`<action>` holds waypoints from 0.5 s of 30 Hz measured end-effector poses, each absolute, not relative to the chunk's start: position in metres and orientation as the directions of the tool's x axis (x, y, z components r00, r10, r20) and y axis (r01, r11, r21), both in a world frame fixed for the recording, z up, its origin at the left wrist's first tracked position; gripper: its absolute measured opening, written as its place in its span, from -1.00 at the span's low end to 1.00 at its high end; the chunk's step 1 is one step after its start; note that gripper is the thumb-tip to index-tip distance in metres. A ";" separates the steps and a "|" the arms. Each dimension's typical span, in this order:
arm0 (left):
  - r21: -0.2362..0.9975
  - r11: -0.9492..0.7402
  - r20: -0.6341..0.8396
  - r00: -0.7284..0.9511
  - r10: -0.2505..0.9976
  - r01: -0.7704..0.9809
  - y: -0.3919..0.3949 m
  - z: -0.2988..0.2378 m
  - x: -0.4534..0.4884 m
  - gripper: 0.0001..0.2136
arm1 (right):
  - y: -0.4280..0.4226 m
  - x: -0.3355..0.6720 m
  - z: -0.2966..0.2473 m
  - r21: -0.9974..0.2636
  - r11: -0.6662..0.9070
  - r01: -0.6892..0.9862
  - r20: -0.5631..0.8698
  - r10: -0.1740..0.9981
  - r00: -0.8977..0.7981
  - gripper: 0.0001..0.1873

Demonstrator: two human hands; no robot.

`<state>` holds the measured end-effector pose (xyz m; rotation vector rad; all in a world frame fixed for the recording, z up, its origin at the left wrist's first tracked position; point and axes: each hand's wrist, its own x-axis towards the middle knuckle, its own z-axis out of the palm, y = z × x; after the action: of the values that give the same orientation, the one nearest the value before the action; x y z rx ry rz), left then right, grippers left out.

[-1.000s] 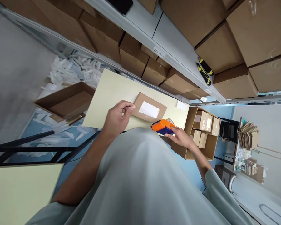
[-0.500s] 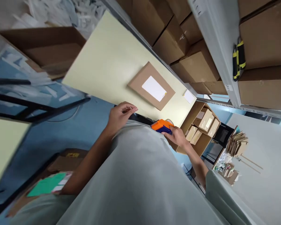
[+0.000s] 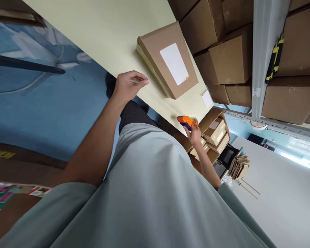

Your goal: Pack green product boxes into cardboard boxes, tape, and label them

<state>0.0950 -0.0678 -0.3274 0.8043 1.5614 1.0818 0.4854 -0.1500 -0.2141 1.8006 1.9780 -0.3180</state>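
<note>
Orange dispenser (image 3: 186, 121) grasped in my right hand (image 3: 195, 132) could slip off the counter (image 3: 105, 34) edge if jostled; left hand (image 3: 129, 84) loosely clenched.

Matt brown cardboard parcel (image 3: 167, 58), smooth white paper label (image 3: 174, 63), glossy orange plastic tape dispenser (image 3: 185, 121)

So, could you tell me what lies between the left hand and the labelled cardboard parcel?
In the head view, only a bare strip of cream table separates the left hand from the cardboard parcel; they do not touch.
</note>
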 end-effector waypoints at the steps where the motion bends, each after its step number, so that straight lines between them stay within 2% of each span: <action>1: 0.929 0.370 -0.362 -0.247 0.899 -0.016 -0.065 -0.330 0.100 -0.55 | -0.150 0.486 -0.222 0.145 0.109 0.983 -0.454 0.890 -0.032 -0.58; 7: 0.916 0.401 -0.376 -0.296 0.878 0.029 -0.048 -0.333 0.122 -0.63 | -0.158 0.483 -0.255 0.161 0.072 0.984 -0.419 0.908 0.002 -0.55; 12: 0.891 0.451 -0.428 -0.432 0.794 -0.053 -0.031 -0.332 0.152 -0.82 | -0.158 0.481 -0.267 0.139 0.059 0.989 -0.363 0.932 -0.005 -0.54; 15: 0.892 0.424 -0.438 -0.538 0.720 -0.159 -0.026 -0.323 0.171 -0.69 | -0.156 0.479 -0.269 0.127 0.049 0.991 -0.361 0.932 0.000 -0.54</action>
<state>0.1709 -0.0265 -0.3233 0.4838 1.7900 1.2426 0.4795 -0.1564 -0.2690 1.9377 1.9877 -0.2329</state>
